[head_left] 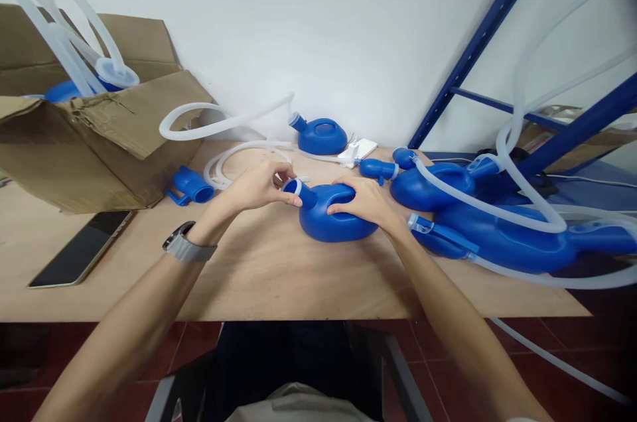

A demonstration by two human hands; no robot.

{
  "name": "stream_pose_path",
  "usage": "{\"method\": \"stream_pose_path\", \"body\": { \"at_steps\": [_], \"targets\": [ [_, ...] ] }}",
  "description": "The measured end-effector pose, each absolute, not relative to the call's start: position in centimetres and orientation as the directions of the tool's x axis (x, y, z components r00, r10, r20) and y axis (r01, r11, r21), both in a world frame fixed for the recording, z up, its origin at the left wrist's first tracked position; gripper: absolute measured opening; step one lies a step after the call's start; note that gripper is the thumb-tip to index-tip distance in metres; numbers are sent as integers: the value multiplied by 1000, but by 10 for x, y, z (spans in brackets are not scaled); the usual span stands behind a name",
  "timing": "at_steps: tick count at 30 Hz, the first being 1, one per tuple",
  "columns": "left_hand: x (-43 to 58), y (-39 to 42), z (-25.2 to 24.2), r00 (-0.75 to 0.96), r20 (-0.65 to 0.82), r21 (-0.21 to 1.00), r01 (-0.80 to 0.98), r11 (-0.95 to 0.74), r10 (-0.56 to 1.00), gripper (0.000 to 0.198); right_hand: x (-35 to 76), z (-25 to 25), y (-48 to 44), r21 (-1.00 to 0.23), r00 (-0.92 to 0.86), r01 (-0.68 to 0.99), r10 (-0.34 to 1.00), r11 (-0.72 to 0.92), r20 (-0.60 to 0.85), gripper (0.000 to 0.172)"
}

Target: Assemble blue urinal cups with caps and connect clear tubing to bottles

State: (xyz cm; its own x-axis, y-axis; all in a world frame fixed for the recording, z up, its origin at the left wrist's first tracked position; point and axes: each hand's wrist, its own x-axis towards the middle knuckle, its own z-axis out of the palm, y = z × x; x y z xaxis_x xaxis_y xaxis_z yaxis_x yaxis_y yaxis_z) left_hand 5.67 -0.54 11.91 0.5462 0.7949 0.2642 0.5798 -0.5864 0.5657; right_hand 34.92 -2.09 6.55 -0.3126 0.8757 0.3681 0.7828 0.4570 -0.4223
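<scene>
through the head view, i have the left hand (263,186) pinching the neck rim of the blue bottle (338,226), while the right hand (367,200) clasps its body beside the handle. the bottle rests on the wooden table (279,282), between both hands.

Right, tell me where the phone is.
In the head view, the phone lies at left on the table, just in front of the box.
</scene>
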Motion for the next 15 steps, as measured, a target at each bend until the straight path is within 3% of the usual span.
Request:
{"method": "stream_pose_path", "body": {
  "at_steps": [5,10,15],
  "targets": [
    [63,8,130,573,204,567,593,-572,794,65,347,66,-22,-433,-281,799,896,417,345,59],
    [87,28,113,385,98,864,424,-271,918,88,338,62,-24,-430,-264,809,902,400,341,58],
    [101,41,76,371,-24,953,288,-91,928,98,335,56,-23,-426,-255,804,888,415,382,60]
  ]
}}
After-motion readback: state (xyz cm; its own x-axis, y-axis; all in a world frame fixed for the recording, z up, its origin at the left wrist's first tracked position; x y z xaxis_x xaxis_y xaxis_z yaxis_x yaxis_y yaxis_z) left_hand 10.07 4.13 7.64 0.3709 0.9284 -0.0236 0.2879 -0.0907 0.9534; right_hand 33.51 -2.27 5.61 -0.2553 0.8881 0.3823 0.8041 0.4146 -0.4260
